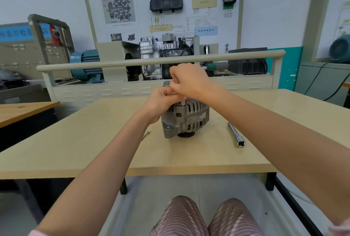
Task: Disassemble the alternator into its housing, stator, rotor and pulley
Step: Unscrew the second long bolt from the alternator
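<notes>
Upright, pulley (186,134) down, the alternator (186,120) is gripped on top by both hands (162,101) (189,82).

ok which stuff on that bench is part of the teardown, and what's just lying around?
In use:
alternator, standing on the table
left hand and right hand, both at its top
thin tool under the hands

Lying about:
socket extension bar
small metal rod

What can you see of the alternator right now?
The alternator is a grey cast-metal unit, still assembled, standing on the table with its dark pulley underneath. Its slotted housing shows vent ribs, a mounting ear and a label. The left hand grips its top edge; the right hand holds a slim tool down on it.
</notes>
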`<state>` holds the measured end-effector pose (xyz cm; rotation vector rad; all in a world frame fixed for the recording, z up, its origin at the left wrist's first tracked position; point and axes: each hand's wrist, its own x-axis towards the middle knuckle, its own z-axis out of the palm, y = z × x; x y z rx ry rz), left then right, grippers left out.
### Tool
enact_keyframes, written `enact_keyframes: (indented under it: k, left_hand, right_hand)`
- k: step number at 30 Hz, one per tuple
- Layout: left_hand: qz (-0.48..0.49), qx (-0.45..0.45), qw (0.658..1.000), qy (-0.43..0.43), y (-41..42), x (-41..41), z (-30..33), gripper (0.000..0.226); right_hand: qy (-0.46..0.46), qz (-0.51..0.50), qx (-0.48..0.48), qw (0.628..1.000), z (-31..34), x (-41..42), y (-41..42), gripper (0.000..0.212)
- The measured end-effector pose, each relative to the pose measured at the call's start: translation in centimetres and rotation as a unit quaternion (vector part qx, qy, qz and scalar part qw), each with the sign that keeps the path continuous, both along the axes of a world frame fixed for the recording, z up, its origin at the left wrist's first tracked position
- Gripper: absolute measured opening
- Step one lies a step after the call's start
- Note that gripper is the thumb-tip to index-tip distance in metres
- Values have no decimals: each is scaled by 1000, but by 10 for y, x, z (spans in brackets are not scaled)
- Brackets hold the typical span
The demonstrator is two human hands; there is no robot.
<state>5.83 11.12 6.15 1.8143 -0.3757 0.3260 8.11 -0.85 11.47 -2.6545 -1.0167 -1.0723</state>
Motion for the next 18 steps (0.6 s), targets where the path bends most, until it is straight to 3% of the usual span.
enact_keyframes:
  k: [2,7,12,18]
  left_hand:
    - [23,0,1000,-5,-2,0,1,19]
    - [98,25,994,-34,-8,-1,-1,31]
    - [98,39,994,-42,-10,-2,-3,20]
    - [34,47,998,-25,0,-4,-3,11]
  right_hand:
    - [-45,-82,-18,995,-1,-5,8,5]
    - [-75,-227,-22,971,-7,-17,27,22]
    - [-52,-239,-38,969,-3,-16,23,32]
    - [-56,-163,-39,984,0,-12,17,17]
